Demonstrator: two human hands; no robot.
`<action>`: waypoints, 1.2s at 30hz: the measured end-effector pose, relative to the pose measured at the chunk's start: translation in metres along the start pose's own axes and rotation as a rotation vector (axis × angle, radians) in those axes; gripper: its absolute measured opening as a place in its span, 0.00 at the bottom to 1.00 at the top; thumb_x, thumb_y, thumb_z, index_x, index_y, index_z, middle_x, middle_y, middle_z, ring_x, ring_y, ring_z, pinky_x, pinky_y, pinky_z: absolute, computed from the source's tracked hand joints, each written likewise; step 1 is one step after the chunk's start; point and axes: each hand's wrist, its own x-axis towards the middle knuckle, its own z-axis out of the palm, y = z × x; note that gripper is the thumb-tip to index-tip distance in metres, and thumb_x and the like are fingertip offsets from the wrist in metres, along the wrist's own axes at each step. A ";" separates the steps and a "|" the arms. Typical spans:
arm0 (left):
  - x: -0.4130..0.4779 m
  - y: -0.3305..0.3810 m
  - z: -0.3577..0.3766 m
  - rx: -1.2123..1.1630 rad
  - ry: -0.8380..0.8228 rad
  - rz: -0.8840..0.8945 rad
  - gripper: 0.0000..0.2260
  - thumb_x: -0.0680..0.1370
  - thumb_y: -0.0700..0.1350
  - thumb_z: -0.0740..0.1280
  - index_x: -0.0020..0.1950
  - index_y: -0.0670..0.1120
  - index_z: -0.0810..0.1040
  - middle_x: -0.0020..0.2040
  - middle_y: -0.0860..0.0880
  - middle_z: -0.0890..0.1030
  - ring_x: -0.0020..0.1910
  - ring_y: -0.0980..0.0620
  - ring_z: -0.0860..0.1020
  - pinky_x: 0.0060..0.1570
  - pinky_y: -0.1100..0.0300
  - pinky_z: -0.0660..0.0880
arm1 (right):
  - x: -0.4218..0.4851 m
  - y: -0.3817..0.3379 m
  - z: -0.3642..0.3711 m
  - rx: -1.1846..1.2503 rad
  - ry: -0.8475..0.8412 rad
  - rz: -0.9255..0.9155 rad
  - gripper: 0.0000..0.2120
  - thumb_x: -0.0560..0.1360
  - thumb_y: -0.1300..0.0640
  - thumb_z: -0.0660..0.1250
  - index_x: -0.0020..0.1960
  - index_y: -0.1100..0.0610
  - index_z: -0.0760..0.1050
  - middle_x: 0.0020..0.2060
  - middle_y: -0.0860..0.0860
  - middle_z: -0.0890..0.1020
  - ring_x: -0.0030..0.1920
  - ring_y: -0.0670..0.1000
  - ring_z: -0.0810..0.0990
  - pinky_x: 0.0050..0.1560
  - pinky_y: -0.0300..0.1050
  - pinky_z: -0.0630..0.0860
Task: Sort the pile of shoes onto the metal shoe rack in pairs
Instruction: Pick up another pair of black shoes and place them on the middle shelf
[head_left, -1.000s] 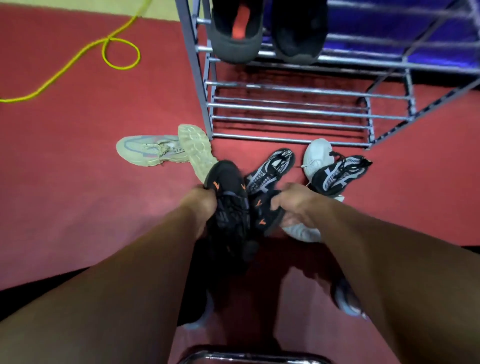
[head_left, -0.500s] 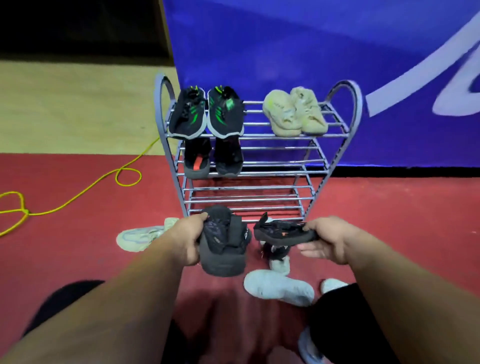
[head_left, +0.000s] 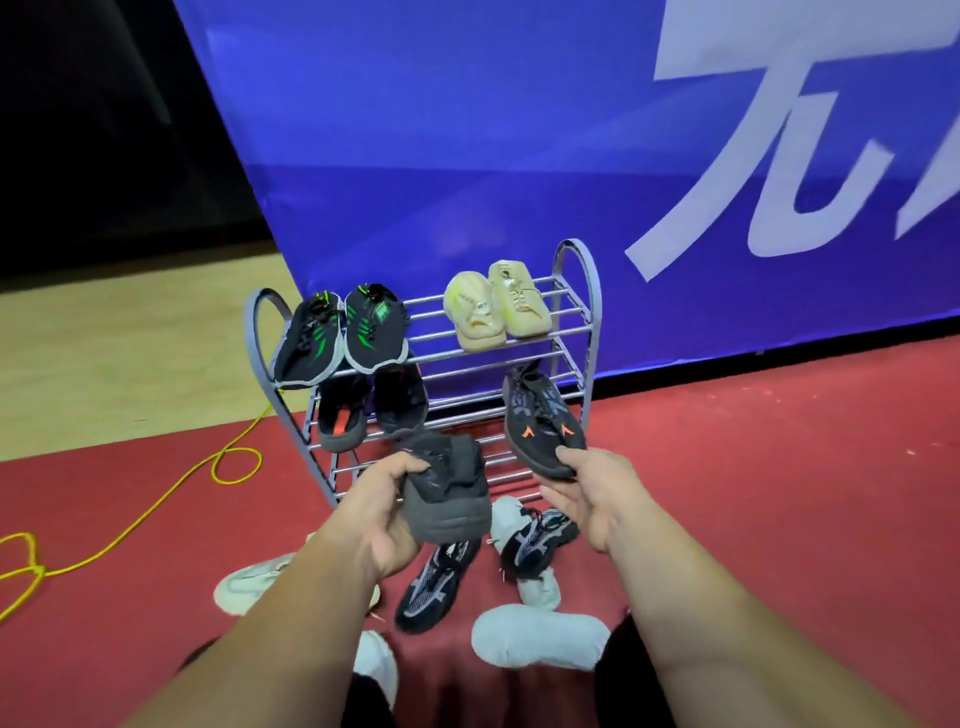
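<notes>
Hands hold one black orange-marked sneaker each: the left hand (head_left: 387, 512) grips one (head_left: 448, 491) before the grey metal shoe rack (head_left: 571, 332), the right hand (head_left: 592, 486) pinches the other (head_left: 540, 421) at the middle shelf's right end.

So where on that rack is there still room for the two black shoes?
The middle shelf is bare right of the dark pair. The lowest shelf looks empty. The top shelf is crowded: green-striped pair left, tan pair right.
</notes>
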 end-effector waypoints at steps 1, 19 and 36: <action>0.007 -0.002 0.001 -0.021 -0.022 0.006 0.11 0.76 0.41 0.64 0.54 0.38 0.81 0.46 0.39 0.86 0.37 0.41 0.85 0.36 0.53 0.82 | 0.009 -0.001 0.000 -0.002 0.009 -0.001 0.08 0.82 0.63 0.66 0.61 0.60 0.75 0.49 0.59 0.87 0.47 0.58 0.88 0.45 0.49 0.83; 0.176 0.021 0.032 -0.035 -0.220 -0.008 0.14 0.77 0.34 0.58 0.57 0.40 0.79 0.48 0.41 0.86 0.41 0.43 0.86 0.42 0.49 0.84 | 0.185 -0.015 0.037 -0.055 0.066 -0.083 0.10 0.82 0.60 0.65 0.60 0.50 0.80 0.52 0.51 0.88 0.51 0.54 0.88 0.53 0.51 0.82; 0.250 0.019 0.024 0.040 -0.230 -0.009 0.17 0.85 0.41 0.60 0.69 0.59 0.72 0.60 0.46 0.85 0.53 0.41 0.85 0.48 0.35 0.79 | 0.245 -0.015 0.035 0.151 0.230 0.099 0.12 0.84 0.59 0.62 0.67 0.60 0.74 0.42 0.54 0.88 0.46 0.51 0.88 0.60 0.52 0.82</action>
